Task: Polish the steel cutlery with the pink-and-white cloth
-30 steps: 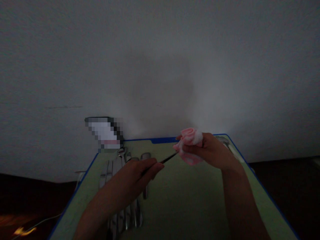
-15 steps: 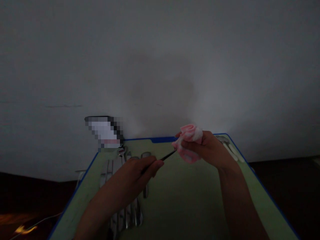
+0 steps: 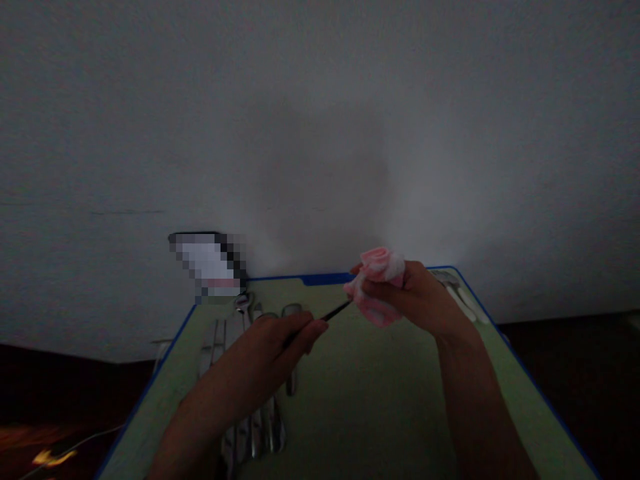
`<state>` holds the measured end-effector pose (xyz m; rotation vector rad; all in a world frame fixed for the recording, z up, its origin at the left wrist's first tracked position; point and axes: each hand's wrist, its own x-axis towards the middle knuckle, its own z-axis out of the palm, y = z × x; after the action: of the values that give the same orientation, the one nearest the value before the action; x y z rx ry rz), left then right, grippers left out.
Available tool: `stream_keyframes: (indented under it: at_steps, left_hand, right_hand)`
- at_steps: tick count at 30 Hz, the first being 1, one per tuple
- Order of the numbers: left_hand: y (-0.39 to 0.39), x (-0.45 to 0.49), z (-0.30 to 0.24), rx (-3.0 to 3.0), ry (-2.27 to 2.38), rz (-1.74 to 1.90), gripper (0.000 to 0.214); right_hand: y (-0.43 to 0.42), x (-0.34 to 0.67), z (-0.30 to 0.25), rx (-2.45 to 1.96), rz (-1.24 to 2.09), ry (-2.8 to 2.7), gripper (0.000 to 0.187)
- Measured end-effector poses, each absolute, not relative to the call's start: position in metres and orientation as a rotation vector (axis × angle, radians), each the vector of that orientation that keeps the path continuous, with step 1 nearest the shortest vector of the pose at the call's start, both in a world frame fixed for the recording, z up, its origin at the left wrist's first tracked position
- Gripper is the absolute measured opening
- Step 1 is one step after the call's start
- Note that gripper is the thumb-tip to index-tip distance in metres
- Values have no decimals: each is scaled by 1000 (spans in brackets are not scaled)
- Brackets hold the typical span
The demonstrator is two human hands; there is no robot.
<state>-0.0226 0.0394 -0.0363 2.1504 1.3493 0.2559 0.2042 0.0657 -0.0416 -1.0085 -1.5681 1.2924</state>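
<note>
My left hand [image 3: 293,333] is closed round the handle of a thin dark utensil [image 3: 337,311], which slants up to the right. Its far end disappears inside a pink and white cloth [image 3: 377,293], so its kind is hidden. With fingers and thumb pinching the bunched cloth about that end, my right hand [image 3: 417,300] is closed too. Both hands are above the green tabletop [image 3: 370,400]. Below and beside my left forearm lies a row of metal cutlery [image 3: 257,427], spoons among them, partly covered by the arm.
At the back left corner a blurred-out phone-like screen [image 3: 207,260] leans near the wall [image 3: 320,147]. White-handled cutlery [image 3: 465,303] lies at the back right. A blue edge [image 3: 540,383] borders the table, and a pale cable [image 3: 95,437] runs at the lower left.
Almost nothing differs. Both hands keep the same hold on the utensil and the cloth, and the cutlery lies as before.
</note>
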Motion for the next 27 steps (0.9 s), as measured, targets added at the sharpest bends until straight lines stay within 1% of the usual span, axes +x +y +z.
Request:
stream_keyframes:
  at_steps: [9,22,27]
  left_hand:
    - [40,-22,-36,2169,1355,264,40]
    - [40,-23,-40,2162,1350,279,40]
    - [40,-23,-39,2165,1342,269,40]
  right_hand:
    - [66,206,-42,-1052,1240,-1611,31]
    - [66,204,-42,-1010,1302,-1557,30]
    - [66,204,-42,-989,1310,-1554,27]
